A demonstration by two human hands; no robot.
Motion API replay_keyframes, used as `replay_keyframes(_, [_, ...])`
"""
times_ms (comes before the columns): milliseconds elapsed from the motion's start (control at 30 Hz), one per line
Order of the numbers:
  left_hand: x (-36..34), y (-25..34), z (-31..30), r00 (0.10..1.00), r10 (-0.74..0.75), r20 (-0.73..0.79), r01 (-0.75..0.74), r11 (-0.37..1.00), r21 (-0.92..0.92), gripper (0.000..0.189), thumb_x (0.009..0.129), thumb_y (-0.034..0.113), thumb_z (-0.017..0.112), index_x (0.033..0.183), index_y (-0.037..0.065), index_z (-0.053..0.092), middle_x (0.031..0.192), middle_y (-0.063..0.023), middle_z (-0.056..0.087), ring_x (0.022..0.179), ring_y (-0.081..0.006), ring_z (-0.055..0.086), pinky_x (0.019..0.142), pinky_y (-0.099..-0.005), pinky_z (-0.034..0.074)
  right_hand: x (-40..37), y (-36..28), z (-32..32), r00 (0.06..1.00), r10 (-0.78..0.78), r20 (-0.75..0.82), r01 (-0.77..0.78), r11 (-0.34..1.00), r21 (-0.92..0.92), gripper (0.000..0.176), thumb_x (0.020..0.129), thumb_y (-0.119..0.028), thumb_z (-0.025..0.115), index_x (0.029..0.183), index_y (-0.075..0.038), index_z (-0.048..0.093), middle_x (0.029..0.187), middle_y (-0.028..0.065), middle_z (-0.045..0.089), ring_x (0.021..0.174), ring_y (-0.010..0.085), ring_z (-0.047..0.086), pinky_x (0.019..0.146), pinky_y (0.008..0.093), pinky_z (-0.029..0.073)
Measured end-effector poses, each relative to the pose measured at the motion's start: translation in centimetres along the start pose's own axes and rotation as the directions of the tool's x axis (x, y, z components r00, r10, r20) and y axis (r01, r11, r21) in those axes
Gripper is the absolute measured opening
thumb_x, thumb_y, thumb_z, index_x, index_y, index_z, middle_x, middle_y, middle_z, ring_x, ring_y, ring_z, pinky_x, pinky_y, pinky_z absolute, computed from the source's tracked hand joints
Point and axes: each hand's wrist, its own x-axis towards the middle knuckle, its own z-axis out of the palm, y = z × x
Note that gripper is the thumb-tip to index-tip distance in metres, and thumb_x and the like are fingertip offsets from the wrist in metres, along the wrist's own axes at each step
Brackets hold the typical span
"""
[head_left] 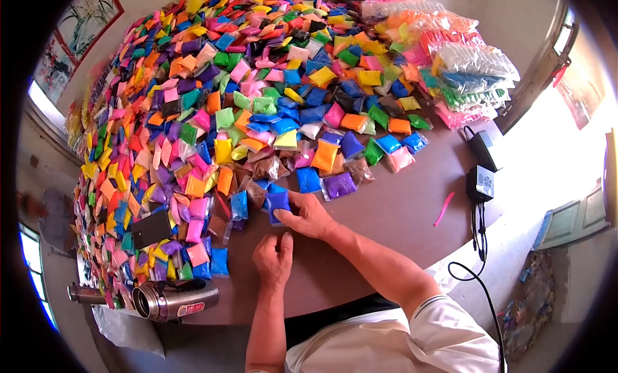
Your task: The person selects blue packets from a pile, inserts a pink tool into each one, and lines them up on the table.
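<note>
My right hand [308, 217] pinches a small blue-violet packet [277, 205] between thumb and fingers, just above the near edge of a big heap of packets. My left hand [273, 257] is closed in a loose fist below it, apart from the packet; whatever is inside its fingers, if anything, is hidden. The heap [257, 105] is made of small clear bags with soft-looking coloured filling. Close to my right hand lie a purple packet [339, 185] and a blue packet [308, 180]. Another blue packet [239, 205] is to the left of the held one.
Stacked clear bags of packets [470, 67] rise at the back right. A dark flat phone-like object [152, 229] lies on the heap. A steel flask [174, 300] lies at the left edge. Black adapters [480, 183] with a cable and a pink strip [443, 209] are on the brown table [380, 234].
</note>
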Motion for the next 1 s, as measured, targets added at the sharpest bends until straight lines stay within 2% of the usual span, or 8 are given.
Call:
replay_keyframes(133, [0.0,0.1,-0.4,0.999,-0.04,0.013,0.041,0.999,-0.021,0.032,0.092,0.028,0.064,0.076,0.0,0.059,0.068,-0.0124,0.058,0.06,-0.0284,0.057,0.055,-0.0387,0.043,0.0,-0.1,0.0,1.0,0.01,0.029,-0.011,0.999,0.053,0.032,0.084,-0.028,0.069,0.079,0.002,0.057,0.062,0.0178,0.055,0.055,0.0323,0.053,0.055,0.04,0.044])
replay_keyframes(200, [0.1,0.1,-0.2,0.999,-0.031,0.014,0.032,0.999,-0.035,0.034,0.092,0.03,0.064,0.075,0.0,0.059,0.068,-0.0131,0.057,0.06,-0.0291,0.057,0.055,-0.0388,0.043,0.1,0.4,-0.3,0.992,-0.086,0.094,0.097,0.988,-0.121,0.031,0.085,-0.028,0.069,0.08,0.001,0.059,0.064,0.019,0.055,0.056,0.0332,0.053,0.055,0.0412,0.043])
replay_keyframes(300, [0.0,-0.2,0.0,1.0,-0.014,-0.005,0.014,1.0,-0.017,0.032,0.092,0.027,0.064,0.074,0.0,0.059,0.068,-0.0134,0.057,0.061,-0.0306,0.058,0.055,-0.0391,0.043,0.3,1.2,-0.2,0.982,-0.139,0.131,0.151,0.984,-0.093,0.029,0.085,-0.027,0.07,0.081,0.0,0.06,0.067,0.0199,0.055,0.059,0.0351,0.053,0.056,0.0422,0.043])
replay_keyframes(433, [0.1,0.1,0.1,1.0,-0.012,-0.001,0.012,0.999,0.045,0.029,0.09,0.023,0.065,0.073,0.001,0.058,0.068,-0.0131,0.057,0.061,-0.0327,0.058,0.055,-0.0397,0.044,0.3,0.7,-0.3,0.989,-0.046,0.141,0.05,0.998,-0.024,0.03,0.085,-0.028,0.07,0.084,0.0,0.06,0.069,0.0206,0.056,0.063,0.0373,0.057,0.058,0.0423,0.044])
replay_keyframes(767, [0.1,0.0,0.3,0.997,0.075,-0.017,-0.073,0.992,0.098,0.028,0.089,0.018,0.065,0.068,0.002,0.054,0.065,-0.012,0.054,0.058,-0.0323,0.055,0.053,-0.0408,0.042,0.2,0.7,0.3,0.987,-0.062,-0.148,0.027,0.973,-0.228,0.039,0.082,-0.026,0.075,0.105,0.001,0.06,0.08,0.0235,0.061,0.072,0.0404,0.061,0.061,0.0417,0.048])
replay_keyframes(833, [0.3,0.0,0.4,0.997,0.08,-0.012,-0.079,0.993,0.093,0.029,0.089,0.017,0.065,0.068,0.002,0.054,0.065,-0.012,0.054,0.058,-0.0322,0.055,0.053,-0.0406,0.042,0.3,1.1,0.4,0.971,-0.148,-0.188,0.107,0.972,-0.209,0.051,0.081,-0.03,0.079,0.115,0.002,0.059,0.074,0.0164,0.06,0.061,0.0257,0.058,0.058,0.0348,0.047])
replay_keyframes(933, [0.3,0.0,0.3,0.993,0.114,-0.024,-0.111,0.99,0.091,0.029,0.089,0.017,0.065,0.068,0.001,0.053,0.065,-0.0118,0.054,0.057,-0.0324,0.054,0.053,-0.0403,0.041,0.1,1.1,0.5,0.964,-0.179,-0.195,0.11,0.942,-0.318,0.053,0.081,-0.028,0.078,0.12,0.002,0.058,0.075,0.0136,0.06,0.06,0.021,0.057,0.058,0.0332,0.047])
replay_keyframes(1000, [0.1,0.0,0.2,0.999,0.05,0.017,-0.052,0.995,0.09,0.033,0.092,0.022,0.064,0.072,-0.002,0.054,0.068,-0.0147,0.052,0.061,-0.032,0.052,0.057,-0.0393,0.041,0.2,0.6,0.4,0.961,-0.145,-0.236,0.068,0.95,-0.306,0.052,0.081,-0.025,0.078,0.12,0.001,0.058,0.074,0.0124,0.06,0.06,0.0196,0.057,0.058,0.0327,0.047])
